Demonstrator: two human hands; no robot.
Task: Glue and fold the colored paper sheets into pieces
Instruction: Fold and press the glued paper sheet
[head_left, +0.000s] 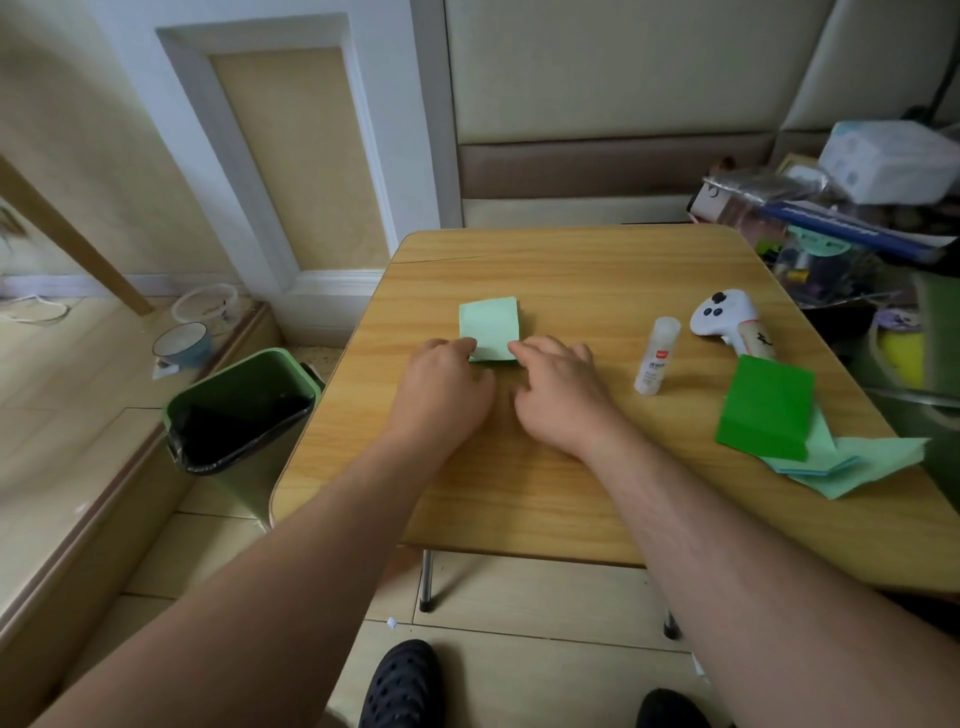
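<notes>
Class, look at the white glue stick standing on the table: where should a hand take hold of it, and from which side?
Grip the glue stick round the middle of its barrel, coming from above and the near side. It stands upright, apart from the white controller and the dark green folded paper, so fingers can probably wrap it freely. The right hand is nearer.

Both forearms bare, no sleeves in view. Left hand (441, 384) and right hand (563, 395): no rings, watch or bands seen. Feet in dark perforated clogs, left clog (397, 686) with rows of round holes, right clog (670, 709) partly cut off.
</notes>
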